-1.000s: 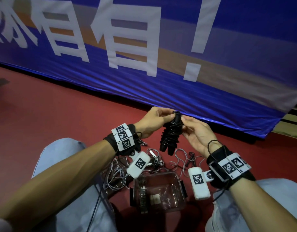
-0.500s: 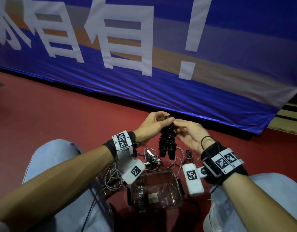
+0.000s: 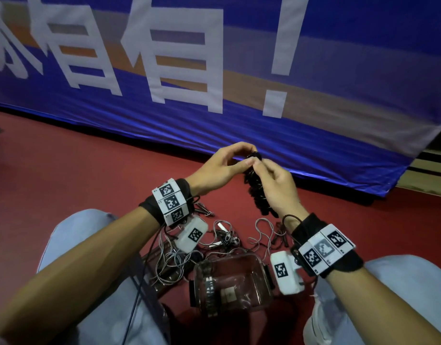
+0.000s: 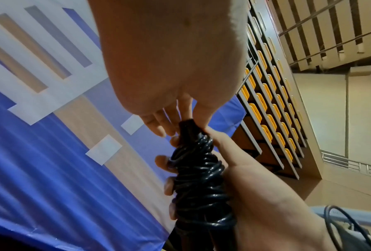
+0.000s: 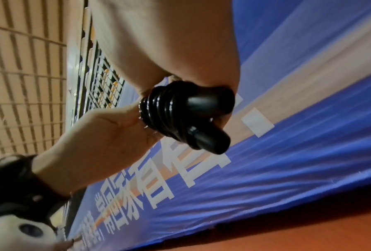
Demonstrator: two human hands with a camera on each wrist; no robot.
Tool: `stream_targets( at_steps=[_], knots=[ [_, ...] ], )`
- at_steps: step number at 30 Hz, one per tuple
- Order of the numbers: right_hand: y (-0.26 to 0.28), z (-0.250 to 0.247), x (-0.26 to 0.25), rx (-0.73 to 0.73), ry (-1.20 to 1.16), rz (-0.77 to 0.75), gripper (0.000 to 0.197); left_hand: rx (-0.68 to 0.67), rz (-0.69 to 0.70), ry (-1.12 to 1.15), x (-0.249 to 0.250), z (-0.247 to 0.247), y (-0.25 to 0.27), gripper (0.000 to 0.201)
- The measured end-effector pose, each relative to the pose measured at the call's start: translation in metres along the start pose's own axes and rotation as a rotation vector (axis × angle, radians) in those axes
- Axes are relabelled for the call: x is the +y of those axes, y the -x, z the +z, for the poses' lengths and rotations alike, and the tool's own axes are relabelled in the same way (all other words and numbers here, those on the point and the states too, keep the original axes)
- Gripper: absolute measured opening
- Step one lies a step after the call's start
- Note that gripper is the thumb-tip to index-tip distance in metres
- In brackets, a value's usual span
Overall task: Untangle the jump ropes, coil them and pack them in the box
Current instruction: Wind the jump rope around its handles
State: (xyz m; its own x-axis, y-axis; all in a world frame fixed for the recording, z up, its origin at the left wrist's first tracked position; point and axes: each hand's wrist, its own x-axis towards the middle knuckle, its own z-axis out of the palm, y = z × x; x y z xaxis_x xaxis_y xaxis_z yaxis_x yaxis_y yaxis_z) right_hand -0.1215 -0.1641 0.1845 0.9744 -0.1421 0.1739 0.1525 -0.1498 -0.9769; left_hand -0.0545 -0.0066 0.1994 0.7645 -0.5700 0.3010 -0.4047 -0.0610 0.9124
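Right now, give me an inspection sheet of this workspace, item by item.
Surface: red floor, person seated on it.
Job's things: black jump rope coiled round its handles, held up; clear box open between the knees.
Clutter: tangled grey ropes left of and behind the box.
Hands: left hand pinches the coil's top; right hand grips its body.
Cables: dark cable trailing from the left wrist.
Surroundings: blue banner; tiered seats.

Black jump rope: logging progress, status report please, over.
Both hands on black jump rope: left hand pinches top, right hand grips coils. Box open on floor below. Grey ropes tangled beside it.
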Motion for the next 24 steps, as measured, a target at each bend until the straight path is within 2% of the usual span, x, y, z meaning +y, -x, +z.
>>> stream_targets(
  at_steps=[4, 13, 17, 22, 24],
  knots=[
    [0.001, -0.001, 0.006, -0.001, 0.208, -0.122, 0.031, -0.037, 0.03, -0.025, 0.0, 0.0, 0.002, 0.021],
    [-0.008, -0.004, 0.008, 0.047, 0.18, -0.056, 0.021, -0.04, 0.052, -0.005, -0.003, -0.001, 0.002, 0.02],
    [-0.008, -0.005, 0.009, 0.045, 0.207, -0.039, 0.023, -0.058, -0.003, -0.063, -0.002, 0.001, 0.002, 0.024],
    [-0.01, -0.007, 0.013, 0.094, 0.22, -0.037, 0.027, -0.128, -0.044, 0.035, 0.003, 0.005, 0.002, 0.033],
    [-0.011, -0.009, 0.013, 0.093, 0.187, -0.027, 0.028, -0.109, -0.029, 0.013, 0.001, 0.008, 0.001, 0.035]
  ],
)
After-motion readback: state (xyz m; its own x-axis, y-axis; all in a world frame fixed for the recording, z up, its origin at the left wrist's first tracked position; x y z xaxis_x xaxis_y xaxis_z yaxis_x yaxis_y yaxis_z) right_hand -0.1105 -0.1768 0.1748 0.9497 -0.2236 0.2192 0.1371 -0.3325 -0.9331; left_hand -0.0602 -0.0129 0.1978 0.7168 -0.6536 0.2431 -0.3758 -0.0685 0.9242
